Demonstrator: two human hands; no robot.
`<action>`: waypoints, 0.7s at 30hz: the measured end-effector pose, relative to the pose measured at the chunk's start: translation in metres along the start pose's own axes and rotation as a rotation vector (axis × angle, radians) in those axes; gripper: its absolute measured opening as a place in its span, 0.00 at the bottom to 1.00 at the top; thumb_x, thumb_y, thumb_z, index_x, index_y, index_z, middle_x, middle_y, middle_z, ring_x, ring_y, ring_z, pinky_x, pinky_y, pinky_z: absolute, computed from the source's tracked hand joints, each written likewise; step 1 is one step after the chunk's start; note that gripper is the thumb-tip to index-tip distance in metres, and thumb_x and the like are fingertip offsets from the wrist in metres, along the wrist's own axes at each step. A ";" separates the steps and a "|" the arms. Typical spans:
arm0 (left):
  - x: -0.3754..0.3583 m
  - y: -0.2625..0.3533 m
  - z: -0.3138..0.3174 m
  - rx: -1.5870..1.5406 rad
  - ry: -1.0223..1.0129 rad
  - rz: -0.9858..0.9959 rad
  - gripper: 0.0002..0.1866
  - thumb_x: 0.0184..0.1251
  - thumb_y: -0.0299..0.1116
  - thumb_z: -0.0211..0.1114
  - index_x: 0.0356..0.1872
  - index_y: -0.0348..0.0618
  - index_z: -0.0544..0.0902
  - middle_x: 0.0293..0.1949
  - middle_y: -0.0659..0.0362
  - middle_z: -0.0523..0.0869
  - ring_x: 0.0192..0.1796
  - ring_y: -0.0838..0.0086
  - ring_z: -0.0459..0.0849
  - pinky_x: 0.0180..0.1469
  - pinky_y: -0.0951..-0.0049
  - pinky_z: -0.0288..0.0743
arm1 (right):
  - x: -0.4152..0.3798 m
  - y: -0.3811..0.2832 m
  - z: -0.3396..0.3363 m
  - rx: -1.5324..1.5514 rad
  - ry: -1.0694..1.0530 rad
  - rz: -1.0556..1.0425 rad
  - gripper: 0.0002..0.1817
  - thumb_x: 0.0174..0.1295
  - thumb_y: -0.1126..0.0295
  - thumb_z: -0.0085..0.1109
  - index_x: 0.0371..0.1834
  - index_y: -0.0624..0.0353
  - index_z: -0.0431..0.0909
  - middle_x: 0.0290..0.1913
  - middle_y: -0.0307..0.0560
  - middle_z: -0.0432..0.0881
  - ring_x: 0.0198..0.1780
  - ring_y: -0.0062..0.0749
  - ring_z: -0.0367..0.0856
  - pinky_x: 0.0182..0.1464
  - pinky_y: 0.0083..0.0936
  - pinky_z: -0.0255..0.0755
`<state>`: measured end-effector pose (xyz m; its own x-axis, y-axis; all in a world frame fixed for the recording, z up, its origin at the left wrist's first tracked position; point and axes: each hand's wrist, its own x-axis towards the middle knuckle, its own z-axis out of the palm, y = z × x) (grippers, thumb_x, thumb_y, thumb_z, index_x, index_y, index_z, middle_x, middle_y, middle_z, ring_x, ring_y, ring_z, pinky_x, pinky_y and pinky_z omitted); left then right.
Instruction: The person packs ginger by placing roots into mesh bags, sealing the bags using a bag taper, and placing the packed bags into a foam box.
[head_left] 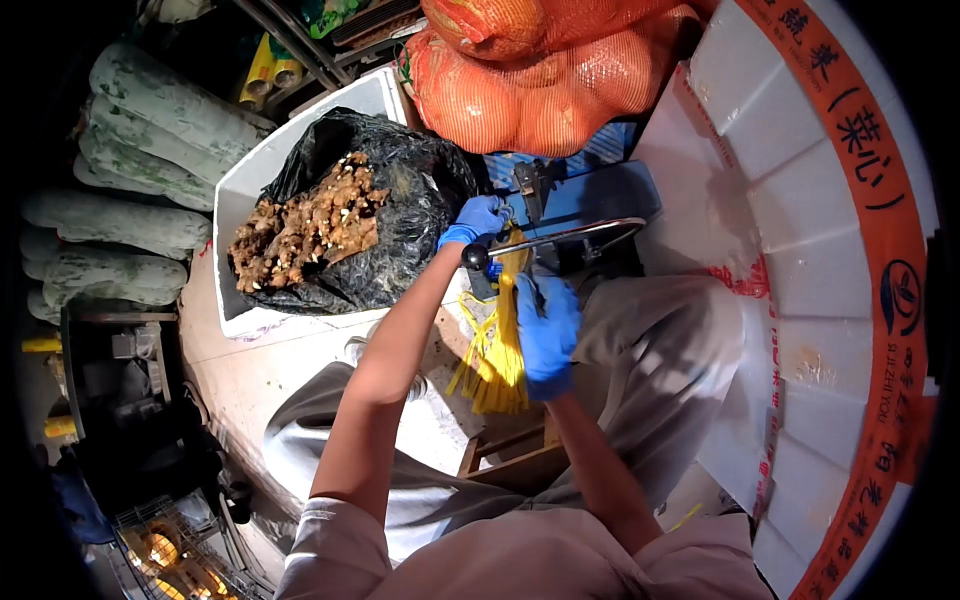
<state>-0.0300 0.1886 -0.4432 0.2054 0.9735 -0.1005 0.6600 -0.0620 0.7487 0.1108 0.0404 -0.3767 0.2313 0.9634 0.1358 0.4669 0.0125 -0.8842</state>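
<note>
Holding yellow strap bundle [497, 345] lengthwise toward machine [575, 215]: right hand [547, 335] grip closed; left hand [477, 218] grip unclear.

L hand [477, 219] blue-gloved, arm bare, stretched fwd, fingers curled in grip. R hand [548, 335] blue-gloved, nearer body, fingers closed, forearm bare, elbow bent. Hands near, not touching.

Beside the glossy black plastic bag [400, 190] of rough, knobbly ginger [305, 225], both hands wear smooth blue rubber gloves [547, 335]; the lever [570, 236] is shiny metal, the straps [497, 350] matt yellow plastic.
</note>
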 end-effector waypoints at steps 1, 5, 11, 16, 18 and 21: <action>0.001 0.000 -0.002 0.020 -0.027 0.012 0.14 0.51 0.40 0.58 0.28 0.37 0.78 0.28 0.42 0.77 0.33 0.49 0.76 0.35 0.62 0.69 | 0.005 -0.006 -0.012 -0.022 0.140 -0.253 0.16 0.50 0.63 0.58 0.39 0.60 0.74 0.36 0.51 0.77 0.40 0.43 0.75 0.43 0.34 0.68; 0.009 -0.013 -0.002 0.071 -0.057 0.151 0.13 0.51 0.39 0.59 0.29 0.38 0.78 0.29 0.42 0.77 0.33 0.49 0.75 0.36 0.63 0.70 | 0.058 -0.045 -0.033 -0.617 0.163 -0.740 0.18 0.52 0.64 0.55 0.44 0.60 0.71 0.41 0.47 0.76 0.37 0.32 0.76 0.38 0.27 0.69; 0.015 -0.012 -0.011 0.054 -0.207 0.105 0.12 0.51 0.37 0.60 0.29 0.38 0.78 0.27 0.43 0.77 0.29 0.52 0.75 0.33 0.65 0.69 | 0.058 -0.027 0.051 -1.324 -0.430 -1.402 0.10 0.38 0.72 0.49 0.04 0.58 0.73 0.07 0.47 0.65 0.09 0.38 0.67 0.10 0.36 0.61; 0.017 -0.024 -0.004 -0.097 -0.234 0.013 0.08 0.56 0.31 0.60 0.33 0.37 0.79 0.22 0.65 0.76 0.26 0.84 0.69 0.28 0.78 0.67 | 0.002 0.088 0.218 -0.364 -0.745 -0.695 0.17 0.58 0.67 0.37 0.47 0.60 0.70 0.45 0.51 0.73 0.44 0.36 0.72 0.48 0.28 0.66; 0.008 -0.007 -0.010 -0.129 -0.205 -0.055 0.08 0.56 0.31 0.60 0.32 0.36 0.79 0.21 0.64 0.76 0.26 0.84 0.69 0.27 0.78 0.67 | 0.019 0.015 0.175 -0.234 -1.146 -0.057 0.19 0.65 0.66 0.28 0.57 0.55 0.61 0.59 0.49 0.63 0.59 0.33 0.61 0.60 0.24 0.56; 0.001 0.003 -0.012 -0.007 -0.187 0.017 0.07 0.55 0.29 0.59 0.32 0.35 0.79 0.20 0.58 0.77 0.23 0.80 0.71 0.26 0.76 0.67 | -0.002 0.039 0.196 -0.097 -1.114 0.066 0.18 0.63 0.66 0.29 0.55 0.55 0.60 0.56 0.47 0.61 0.56 0.31 0.59 0.56 0.24 0.54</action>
<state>-0.0365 0.1920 -0.4336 0.3478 0.9144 -0.2070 0.6505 -0.0764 0.7557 -0.0388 0.0915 -0.4990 -0.6125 0.6637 -0.4294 0.5578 -0.0221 -0.8297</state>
